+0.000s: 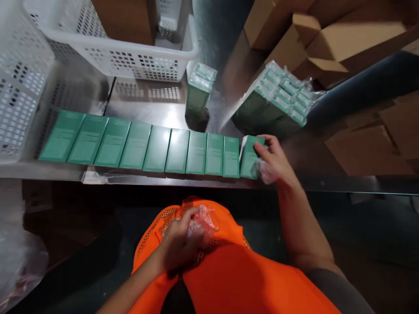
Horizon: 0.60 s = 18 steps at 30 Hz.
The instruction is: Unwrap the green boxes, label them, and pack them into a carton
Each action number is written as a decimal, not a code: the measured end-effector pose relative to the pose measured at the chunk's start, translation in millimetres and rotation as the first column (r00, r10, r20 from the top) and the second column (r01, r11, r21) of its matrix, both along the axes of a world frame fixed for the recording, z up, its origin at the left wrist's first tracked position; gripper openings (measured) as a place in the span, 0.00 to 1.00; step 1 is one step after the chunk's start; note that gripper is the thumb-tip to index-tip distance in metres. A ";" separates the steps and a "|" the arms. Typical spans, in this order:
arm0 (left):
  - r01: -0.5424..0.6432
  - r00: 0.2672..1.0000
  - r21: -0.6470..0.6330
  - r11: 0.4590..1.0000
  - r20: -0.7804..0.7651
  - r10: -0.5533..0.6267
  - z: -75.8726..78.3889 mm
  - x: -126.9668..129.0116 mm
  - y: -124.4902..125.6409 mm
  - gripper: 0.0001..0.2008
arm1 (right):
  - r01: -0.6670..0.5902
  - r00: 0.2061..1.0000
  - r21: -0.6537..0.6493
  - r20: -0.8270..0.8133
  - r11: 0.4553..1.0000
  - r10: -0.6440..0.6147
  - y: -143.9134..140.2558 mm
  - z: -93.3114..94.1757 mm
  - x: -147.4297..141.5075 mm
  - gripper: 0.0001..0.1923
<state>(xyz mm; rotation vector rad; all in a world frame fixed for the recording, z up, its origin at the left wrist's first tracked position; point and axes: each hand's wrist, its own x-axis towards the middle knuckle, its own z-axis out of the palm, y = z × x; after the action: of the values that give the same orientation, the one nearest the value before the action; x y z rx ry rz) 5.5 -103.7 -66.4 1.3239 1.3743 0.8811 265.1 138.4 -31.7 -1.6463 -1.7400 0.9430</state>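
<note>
Along the front of the metal table (144, 98) lies a row of several green boxes (177, 150), side by side. At the row's right end, my right hand (275, 161) is closed on one more green box (250, 159), its fingers on the box's right side; a scrap of clear plastic wrap (266, 172) is bunched in the same hand. Low in front of the orange vest, my left hand (180, 240) is closed around crumpled clear plastic film (203, 222). Behind the row stand a small wrapped pair of green boxes (199, 89) and a larger shrink-wrapped bundle (275, 102).
White perforated baskets (131, 59) stand at the back left, one with a brown carton (126, 19) inside. Open cardboard boxes (314, 43) crowd the back right, with flat cardboard (369, 148) below them. A clear plastic bag (19, 257) hangs at the lower left.
</note>
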 end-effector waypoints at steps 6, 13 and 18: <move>0.116 0.993 0.137 0.984 -0.052 -0.110 -3.6 -3.0 -3.4 0.12 | -0.068 0.948 0.172 0.320 0.983 0.009 -3.3 -21.8 -7.5 0.38; -0.004 1.000 0.179 0.984 0.006 0.003 -23.6 5.3 -11.2 0.13 | -0.173 0.935 0.540 0.352 0.824 -0.034 -9.2 41.3 -50.1 0.30; 0.087 0.973 -0.062 0.994 0.221 -0.072 -13.3 0.1 -11.1 0.12 | -0.385 0.873 0.493 0.470 0.780 0.133 38.1 92.7 -131.9 0.42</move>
<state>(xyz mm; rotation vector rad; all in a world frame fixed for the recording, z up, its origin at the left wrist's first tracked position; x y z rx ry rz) 5.6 -114.8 -79.8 1.1816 1.1632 0.8875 133.2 176.6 61.1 -1.2567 -2.3002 0.1070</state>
